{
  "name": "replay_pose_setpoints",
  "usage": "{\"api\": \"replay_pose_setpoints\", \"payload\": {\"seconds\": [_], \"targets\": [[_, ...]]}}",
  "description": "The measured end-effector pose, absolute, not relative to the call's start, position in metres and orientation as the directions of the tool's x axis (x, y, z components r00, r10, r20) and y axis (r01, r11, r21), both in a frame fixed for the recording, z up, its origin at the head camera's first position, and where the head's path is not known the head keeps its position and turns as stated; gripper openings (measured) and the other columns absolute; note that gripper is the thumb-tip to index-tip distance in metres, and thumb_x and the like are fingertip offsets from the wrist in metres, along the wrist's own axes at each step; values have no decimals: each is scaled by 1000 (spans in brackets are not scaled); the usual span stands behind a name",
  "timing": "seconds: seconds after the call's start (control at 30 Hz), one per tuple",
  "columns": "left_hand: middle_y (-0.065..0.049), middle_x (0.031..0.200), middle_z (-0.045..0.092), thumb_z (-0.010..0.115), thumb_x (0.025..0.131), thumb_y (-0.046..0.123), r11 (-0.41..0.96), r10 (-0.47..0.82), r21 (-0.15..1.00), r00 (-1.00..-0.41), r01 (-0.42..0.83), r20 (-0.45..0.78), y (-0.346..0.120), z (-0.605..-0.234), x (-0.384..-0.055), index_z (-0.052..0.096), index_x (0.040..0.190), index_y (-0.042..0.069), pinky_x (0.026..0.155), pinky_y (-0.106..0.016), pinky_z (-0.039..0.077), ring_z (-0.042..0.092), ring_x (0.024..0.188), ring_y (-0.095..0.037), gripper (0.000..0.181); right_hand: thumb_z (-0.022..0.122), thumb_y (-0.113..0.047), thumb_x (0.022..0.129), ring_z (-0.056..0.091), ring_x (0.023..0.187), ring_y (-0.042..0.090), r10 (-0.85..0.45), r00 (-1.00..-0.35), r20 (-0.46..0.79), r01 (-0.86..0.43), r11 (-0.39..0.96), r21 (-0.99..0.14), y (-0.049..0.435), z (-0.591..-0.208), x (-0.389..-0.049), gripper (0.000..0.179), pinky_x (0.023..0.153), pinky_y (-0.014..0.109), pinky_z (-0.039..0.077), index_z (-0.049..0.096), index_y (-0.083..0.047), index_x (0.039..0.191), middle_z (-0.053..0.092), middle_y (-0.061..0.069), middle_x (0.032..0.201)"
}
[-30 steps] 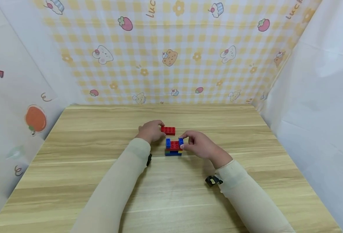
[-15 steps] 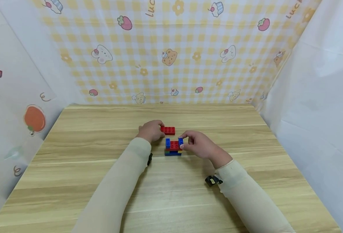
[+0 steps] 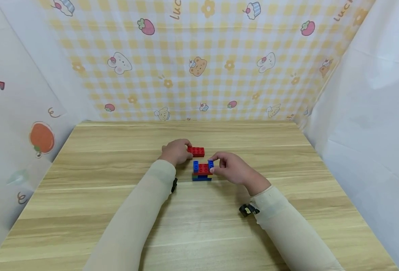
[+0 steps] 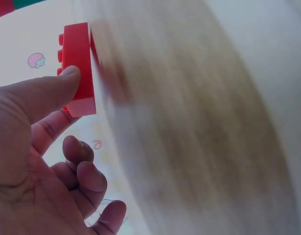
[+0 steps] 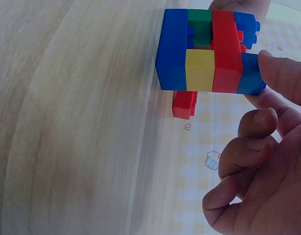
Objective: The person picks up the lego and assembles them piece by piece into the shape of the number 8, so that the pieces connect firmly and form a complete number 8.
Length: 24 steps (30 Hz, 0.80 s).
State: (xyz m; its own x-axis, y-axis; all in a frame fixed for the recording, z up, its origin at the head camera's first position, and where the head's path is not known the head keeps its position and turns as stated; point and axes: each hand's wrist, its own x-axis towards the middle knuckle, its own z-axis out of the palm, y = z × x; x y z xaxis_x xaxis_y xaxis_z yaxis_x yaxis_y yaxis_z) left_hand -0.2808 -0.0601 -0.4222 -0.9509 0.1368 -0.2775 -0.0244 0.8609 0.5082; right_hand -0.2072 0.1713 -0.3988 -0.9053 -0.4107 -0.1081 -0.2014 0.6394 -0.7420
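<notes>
Between thumb and forefinger my left hand pinches the left end of a loose red building brick, studs up, low over the table; the thumb shows on its side in the left wrist view. My right hand pinches a small blue brick at the right end of a stack. That stack has a long blue brick at the bottom, a yellow brick and a green brick above it, then a red brick. Another small blue brick sits on the stack's left end.
The stack stands on a wood-grain table, just in front of the loose red brick. A yellow checked cloth hangs behind the table, with white sheets at both sides. Each wrist wears a dark strap-on device.
</notes>
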Motion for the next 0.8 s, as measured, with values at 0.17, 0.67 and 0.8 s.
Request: {"api": "replay_pose_setpoints", "payload": {"seconds": [0.17, 0.67, 0.8], "targets": [[-5, 134, 67, 73, 100, 29, 849, 148, 528, -954, -12, -260, -60, -418, -280, 68, 125, 20, 115, -61, 29, 57, 117, -32, 28, 75, -21, 99, 45, 60, 17, -413, -905, -103, -208, 640, -740, 172, -399, -208, 26, 57, 30, 39, 72, -14, 124, 51, 1, 71], [-3, 125, 67, 75, 98, 30, 798, 177, 602, -951, -12, -255, -61, -400, -270, 69, 120, 21, 113, -54, 30, 54, 117, -31, 25, 76, -22, 99, 46, 60, 17, -406, -908, -106, -201, 642, -740, 173, -400, -208, 27, 56, 31, 39, 72, -14, 125, 52, 2, 72], [-4, 133, 67, 74, 99, 31, 805, 198, 593, -952, 21, -235, -64, -396, -267, 68, 120, 21, 116, -56, 28, 55, 121, -31, 24, 75, -22, 99, 46, 60, 17, -407, -907, -106, -202, 642, -740, 173, -400, -207, 29, 57, 31, 39, 72, -14, 127, 52, 1, 72]]}}
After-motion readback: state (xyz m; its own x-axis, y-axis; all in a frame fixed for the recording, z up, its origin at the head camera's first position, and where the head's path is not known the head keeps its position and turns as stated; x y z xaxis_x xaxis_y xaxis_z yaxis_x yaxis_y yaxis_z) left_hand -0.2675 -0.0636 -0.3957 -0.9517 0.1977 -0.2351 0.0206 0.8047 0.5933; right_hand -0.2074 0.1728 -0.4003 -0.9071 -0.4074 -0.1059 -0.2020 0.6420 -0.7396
